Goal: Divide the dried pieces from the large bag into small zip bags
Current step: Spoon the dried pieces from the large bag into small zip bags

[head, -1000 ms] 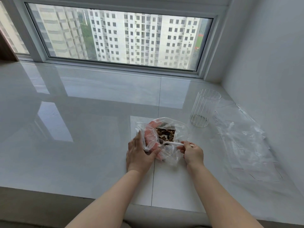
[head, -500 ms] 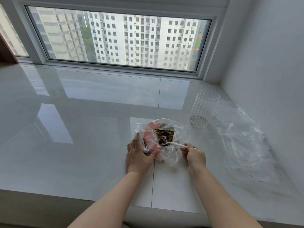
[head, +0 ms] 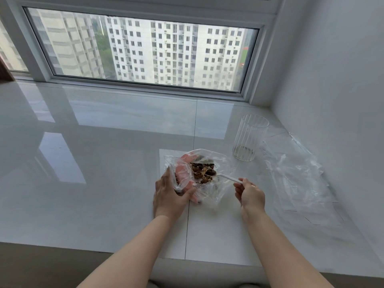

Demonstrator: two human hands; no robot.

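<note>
— Two hands, two jobs, as we read it. Our left hand (head: 170, 197) curls around the near-left side of the large bag (head: 199, 175), thumb hooked over the crumpled rim, so the mouth stays propped wide and the soft plastic cannot flop shut.

— And the right one?

— Our right hand (head: 250, 195) pinches the tail end of a white plastic spoon (head: 227, 178) between fingertips and thumb. Its bowl reaches in over the right-hand rim and sits among the dried pieces (head: 202, 172), a brown heap low in the bag, beside something pinkish-red that we cannot identify through the plastic.

— Why hold the spoon so far back?

— We judge it keeps our fingers outside the bag and lets the bowl dip deep. We cannot tell whether the bowl carries a load; the heap hides it.

— Where do the pieces go from here?

— A ribbed clear glass (head: 250, 140) stands upright just beyond and to the right of the bag, apparently with only a few crumbs at its bottom. Beside it, toward the wall, the small zip bags (head: 299, 177) lie flat in a loose pile on the white sill (head: 93, 163). We see none of them holding pieces, so we judge the dividing barely started.

— What could go wrong?

— If our left hand loosens its hold, the rim may sag onto the spoon and scatter pieces across the glossy sill.
</note>
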